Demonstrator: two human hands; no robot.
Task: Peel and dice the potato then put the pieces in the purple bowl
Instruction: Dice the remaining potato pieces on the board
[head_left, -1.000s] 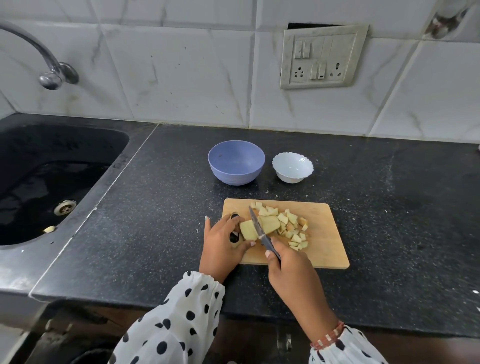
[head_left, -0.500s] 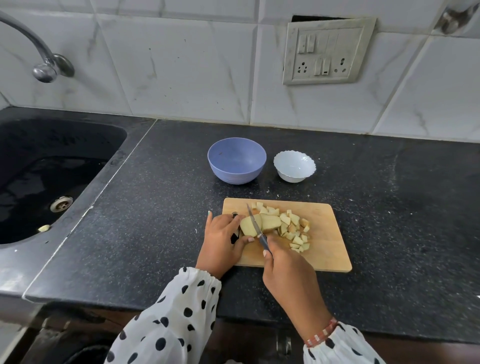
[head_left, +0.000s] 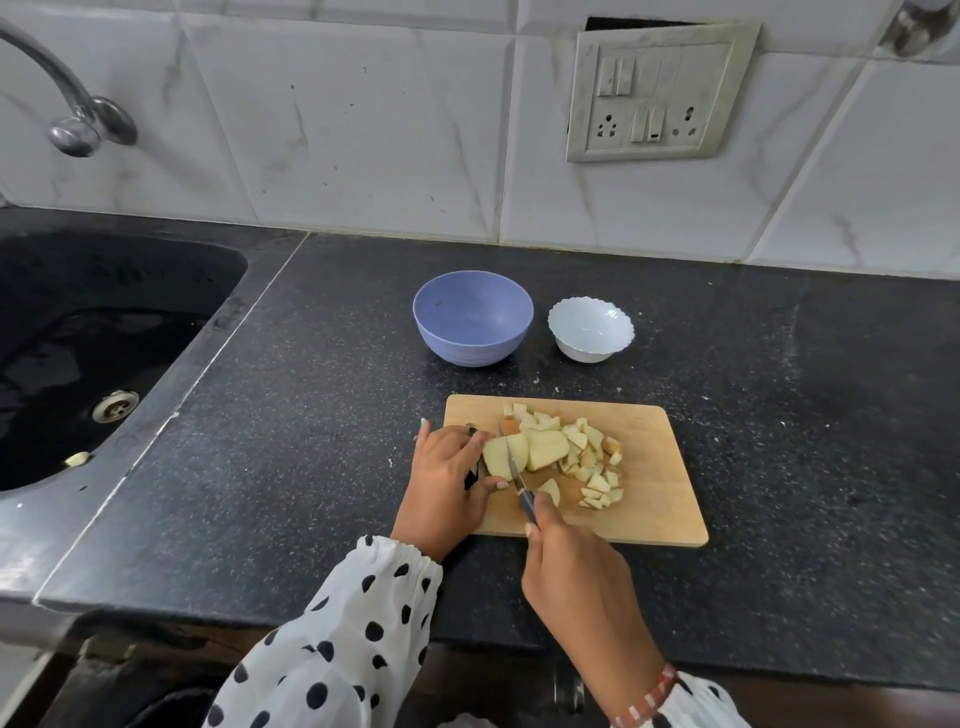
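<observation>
Black speckled stone forms the countertop, backed by white marble-look tiles, with a dark sink to the left. On the counter lies a wooden cutting board, its long side running left to right. Beyond it stand the purple bowl and, just to its right, a small white scalloped bowl, the two apart.

A peeled potato slab lies at the board's left part, with another flat slice touching it on the right and a heap of diced pieces spread further right. The knife stands across the slab, its long axis running from the near handle away toward the tiles, tip pointing away and slightly left.

The right hand is wrapped around the knife handle, fingers curled. The left hand steadies the slab, curled fingertips on its left edge and thumb beside the blade.
</observation>
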